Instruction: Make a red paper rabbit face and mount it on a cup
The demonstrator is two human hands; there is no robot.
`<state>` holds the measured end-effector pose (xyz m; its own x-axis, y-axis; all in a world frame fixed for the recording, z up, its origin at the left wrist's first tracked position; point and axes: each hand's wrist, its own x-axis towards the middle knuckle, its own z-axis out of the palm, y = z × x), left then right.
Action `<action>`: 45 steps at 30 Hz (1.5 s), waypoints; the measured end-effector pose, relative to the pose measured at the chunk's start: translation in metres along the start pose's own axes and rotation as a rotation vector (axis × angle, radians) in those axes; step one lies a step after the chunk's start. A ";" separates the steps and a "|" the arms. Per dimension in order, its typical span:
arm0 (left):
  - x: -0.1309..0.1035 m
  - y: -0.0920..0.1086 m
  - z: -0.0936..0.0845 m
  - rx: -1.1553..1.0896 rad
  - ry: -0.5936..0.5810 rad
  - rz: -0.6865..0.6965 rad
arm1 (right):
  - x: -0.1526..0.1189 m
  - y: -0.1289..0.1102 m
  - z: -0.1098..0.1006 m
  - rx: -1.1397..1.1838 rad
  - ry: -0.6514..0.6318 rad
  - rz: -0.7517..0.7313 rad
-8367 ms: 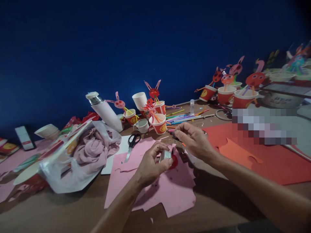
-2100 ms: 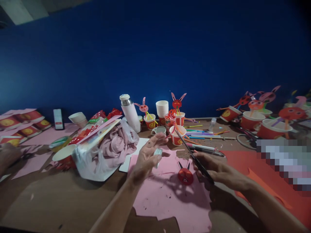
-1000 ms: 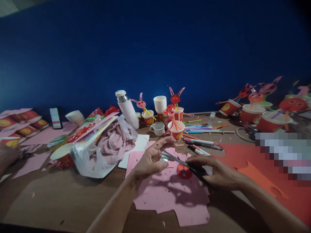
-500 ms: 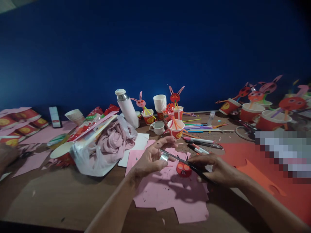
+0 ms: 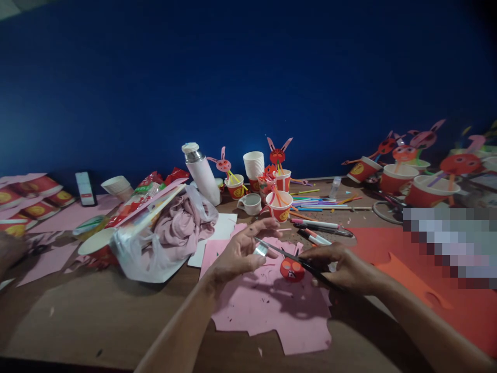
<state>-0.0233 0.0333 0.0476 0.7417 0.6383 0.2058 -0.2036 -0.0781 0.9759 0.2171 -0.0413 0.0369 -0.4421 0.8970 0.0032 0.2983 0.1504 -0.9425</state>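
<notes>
One red paper face (image 5: 292,270) lay unmounted mid-desk; left hand (image 5: 241,250) pinched a tape roll (image 5: 261,249), right hand (image 5: 347,269) gripped scissors (image 5: 295,259) cutting it.

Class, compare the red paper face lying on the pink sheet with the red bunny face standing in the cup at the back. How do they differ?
The red paper face lies flat on the pink sheet; the bunny face stands upright above its cup. The flat one lies beside the scissors in the right hand; the standing one is untouched. Both are round and red.
</notes>
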 end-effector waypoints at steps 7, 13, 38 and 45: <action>0.002 0.003 0.002 -0.022 -0.014 0.020 | 0.000 0.005 0.000 -0.037 0.012 0.000; 0.003 0.005 0.005 -0.071 -0.013 0.017 | 0.001 0.006 0.000 -0.060 0.025 -0.020; 0.004 0.012 -0.001 -0.088 0.091 0.082 | -0.033 -0.012 -0.058 -0.363 0.278 0.208; 0.003 0.014 -0.001 -0.063 0.107 0.053 | -0.052 -0.003 -0.093 -0.709 0.637 0.570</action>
<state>-0.0249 0.0350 0.0618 0.6574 0.7126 0.2450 -0.2830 -0.0678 0.9567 0.3178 -0.0499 0.0706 0.3685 0.9296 -0.0070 0.8256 -0.3308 -0.4571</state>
